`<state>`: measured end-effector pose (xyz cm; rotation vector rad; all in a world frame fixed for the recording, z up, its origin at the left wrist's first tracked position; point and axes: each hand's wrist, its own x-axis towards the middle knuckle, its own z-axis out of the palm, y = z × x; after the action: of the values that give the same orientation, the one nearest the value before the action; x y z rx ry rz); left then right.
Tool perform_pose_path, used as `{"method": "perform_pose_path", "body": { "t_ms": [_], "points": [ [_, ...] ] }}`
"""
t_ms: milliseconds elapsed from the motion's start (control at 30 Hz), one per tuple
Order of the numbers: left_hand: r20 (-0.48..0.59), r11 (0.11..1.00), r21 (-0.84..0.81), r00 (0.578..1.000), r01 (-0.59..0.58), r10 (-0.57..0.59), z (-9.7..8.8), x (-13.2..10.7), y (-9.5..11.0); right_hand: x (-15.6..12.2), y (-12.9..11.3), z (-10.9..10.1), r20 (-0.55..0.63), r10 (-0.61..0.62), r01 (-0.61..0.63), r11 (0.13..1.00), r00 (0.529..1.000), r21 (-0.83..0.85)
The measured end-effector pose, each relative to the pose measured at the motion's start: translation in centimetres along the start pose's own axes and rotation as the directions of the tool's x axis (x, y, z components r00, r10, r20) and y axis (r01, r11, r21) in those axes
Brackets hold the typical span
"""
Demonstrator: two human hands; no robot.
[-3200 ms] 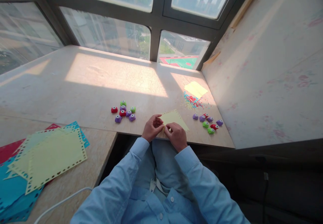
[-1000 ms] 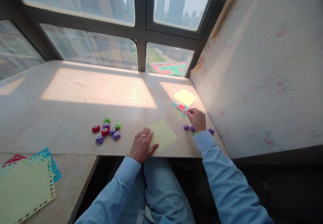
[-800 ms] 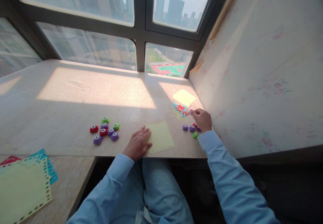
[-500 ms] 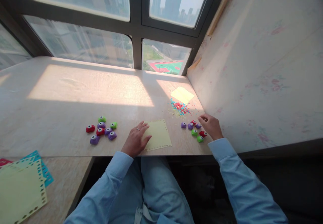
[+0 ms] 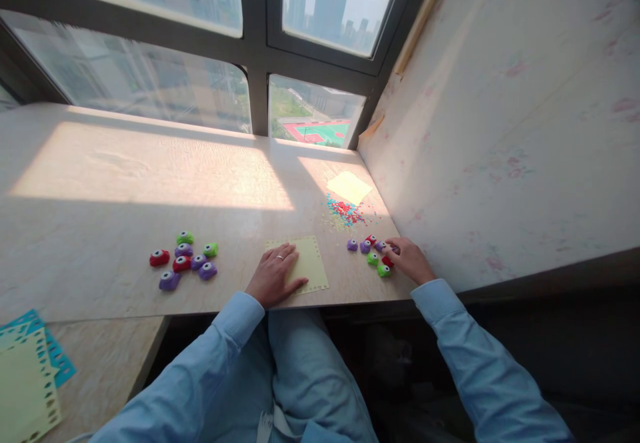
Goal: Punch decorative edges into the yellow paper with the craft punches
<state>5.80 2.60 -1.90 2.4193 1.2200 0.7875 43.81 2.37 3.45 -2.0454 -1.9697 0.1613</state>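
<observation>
My left hand [image 5: 277,273] lies flat with fingers spread on a pale yellow sheet [image 5: 311,266] that has small holes punched along its edges. My right hand [image 5: 411,260] is over a cluster of small craft hole punches, its fingers bent and closing on a purple punch [image 5: 381,246]. Its fingertips partly hide that punch and a red punch [image 5: 387,261]. Beside them are green punches [image 5: 373,259], more purple ones [image 5: 352,245] and another red one [image 5: 371,239].
A second group of craft punches [image 5: 182,263] stands left on the wooden ledge [image 5: 115,230]. Red, blue and yellow paper bits [image 5: 345,213] lie beyond the right cluster, by a yellow paper [image 5: 349,188]. Punched sheets [image 5: 25,383] rest lower left. A wall [image 5: 500,163] bounds the right.
My right hand has come down and slightly left onto the right cluster of punches. My left hand has flattened on the sheet. The whole view has shifted a little.
</observation>
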Motion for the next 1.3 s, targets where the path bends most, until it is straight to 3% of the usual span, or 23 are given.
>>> {"method": "perform_pose_path", "body": {
  "t_ms": [100,167,267,433,533,700,867,933,1133,1300],
  "points": [
    [-0.004,1.0,0.004,1.0,-0.003,0.003,-0.2,-0.1,0.1,-0.5,-1.8,-0.2,-0.158,-0.043,0.038,0.999,0.986,-0.035],
    [-0.02,1.0,-0.014,1.0,-0.001,0.001,-0.2,0.0,0.2,-0.5,-2.8,-0.3,-0.192,-0.082,0.077,0.997,0.978,-0.031],
    [-0.03,1.0,-0.025,1.0,0.001,-0.001,-0.2,0.0,0.3,-0.1,-3.1,-0.3,-0.184,-0.082,0.068,0.994,0.98,-0.085],
    [-0.015,0.999,-0.031,1.0,-0.028,0.027,-0.2,0.1,0.1,0.4,-0.6,-0.1,-0.076,0.076,-0.089,0.977,0.994,-0.191],
    [-0.019,0.999,-0.028,0.999,-0.034,0.033,-0.1,0.1,0.1,0.2,0.3,-0.5,-0.011,0.079,-0.08,0.987,0.997,-0.141],
    [-0.007,1.0,0.0,1.0,-0.028,0.028,-0.1,0.2,0.1,-0.5,0.4,-1.7,-0.048,0.078,-0.082,0.993,0.996,-0.085],
    [0.026,0.998,0.053,0.999,-0.038,0.037,-0.1,0.2,0.0,-1.6,0.1,-2.0,0.154,0.069,-0.067,0.998,0.986,-0.014],
    [0.021,0.998,0.054,0.999,-0.038,0.036,-0.1,0.2,0.0,-2.0,-0.1,-1.8,0.172,0.06,-0.059,0.998,0.983,-0.011],
    [0.003,0.999,0.032,0.999,-0.035,0.035,-0.3,0.2,0.3,-2.7,-1.3,-1.6,0.022,-0.008,0.006,0.997,1.0,0.074],
    [0.056,0.994,0.102,0.998,-0.031,0.025,-0.5,0.1,0.5,-3.1,-5.4,-1.6,-0.032,-0.129,0.133,0.953,0.991,0.274]
  ]
}}
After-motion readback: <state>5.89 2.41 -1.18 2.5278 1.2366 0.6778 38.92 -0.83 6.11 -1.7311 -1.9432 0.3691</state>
